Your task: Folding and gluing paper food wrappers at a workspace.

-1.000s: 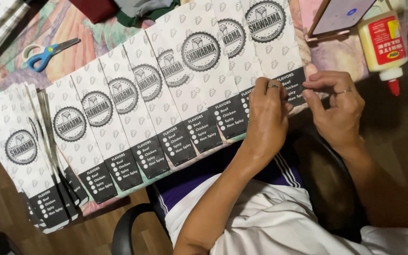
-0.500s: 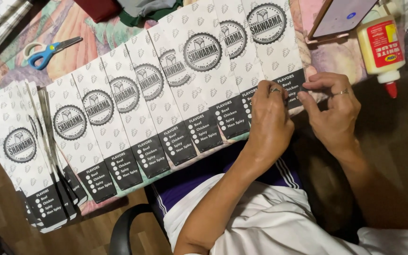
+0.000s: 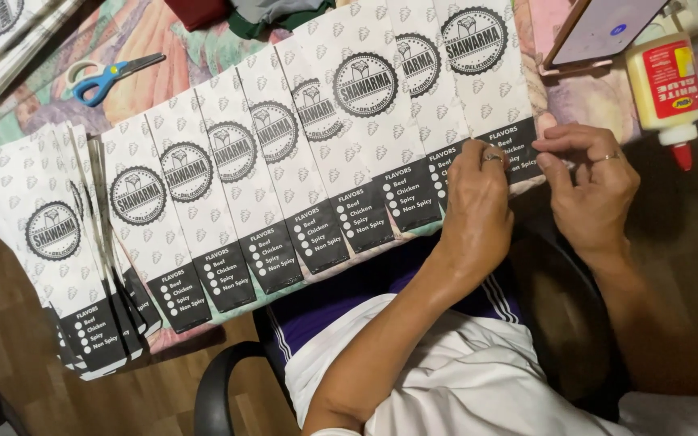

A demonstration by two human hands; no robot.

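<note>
At the right end of the overlapping row, we pinched the last paper sleeve's (image 3: 486,89) black bottom edge, fingers of our left hand (image 3: 478,214) and right hand (image 3: 595,190) clamped on it.

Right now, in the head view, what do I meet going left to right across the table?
Stacked paper sleeves → blue-handled scissors → fanned row of printed sleeves → left hand → right hand → glue bottle.
</note>
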